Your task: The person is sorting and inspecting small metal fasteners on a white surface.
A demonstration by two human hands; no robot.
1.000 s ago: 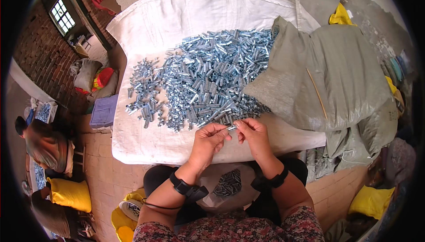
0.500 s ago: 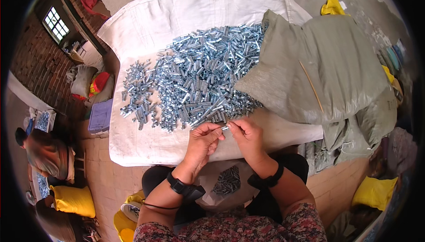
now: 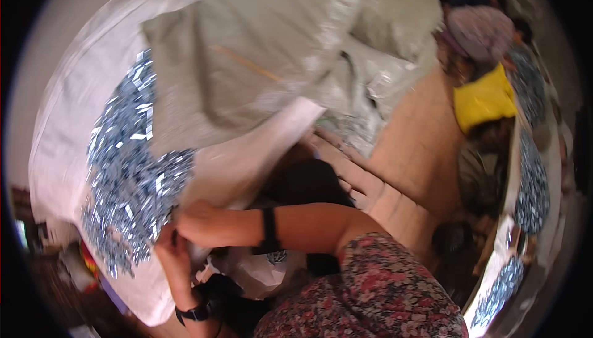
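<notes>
My left hand [image 3: 172,250] and my right hand [image 3: 199,222] meet at the near edge of a heap of small, shiny metal tubular pieces [image 3: 126,152]. The fingers of both are bent in a pinch. A small dark thing shows between them, too blurred to name. The heap lies on a white cloth [image 3: 68,103]. A grey-green plastic sheet [image 3: 247,41] covers part of the heap. Below my right forearm, in my lap, a pale container [image 3: 259,276] holds dark metal pieces [image 3: 276,256], mostly hidden.
A thin stick [image 3: 247,63] lies on the sheet. To the right is brick paving [image 3: 401,152]. A person with a patterned head covering [image 3: 482,29] is at the far right, near a yellow sack [image 3: 485,98]. More metal pieces [image 3: 531,183] lie along the right side.
My view has swung to the right, so the heap and both hands now appear farther left and the picture is smeared. The hands remain close together.
</notes>
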